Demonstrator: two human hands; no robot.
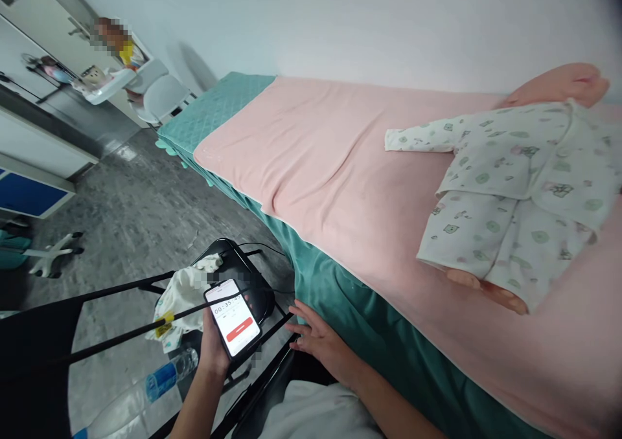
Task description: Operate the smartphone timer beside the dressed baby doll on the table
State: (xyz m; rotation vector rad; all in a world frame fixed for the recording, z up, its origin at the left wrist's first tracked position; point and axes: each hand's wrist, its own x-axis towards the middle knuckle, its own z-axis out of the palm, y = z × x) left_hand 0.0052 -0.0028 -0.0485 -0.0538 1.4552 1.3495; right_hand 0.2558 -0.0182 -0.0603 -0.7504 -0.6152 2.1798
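Note:
My left hand is wrapped round a smartphone whose lit screen shows a timer and a red button. To its right, my right hand has its fingers spread and holds nothing, hovering close to the phone and beside the green side of the bed. On the pink blanket at the right lies a baby doll dressed in a white patterned suit, its bare feet pointing toward the bed's near edge.
A black chair below the phone carries a white cloth. Thin black rods cross the lower left. A plastic water bottle lies near my left arm. Another person sits far back left by white chairs and cabinets. Grey floor stretches left.

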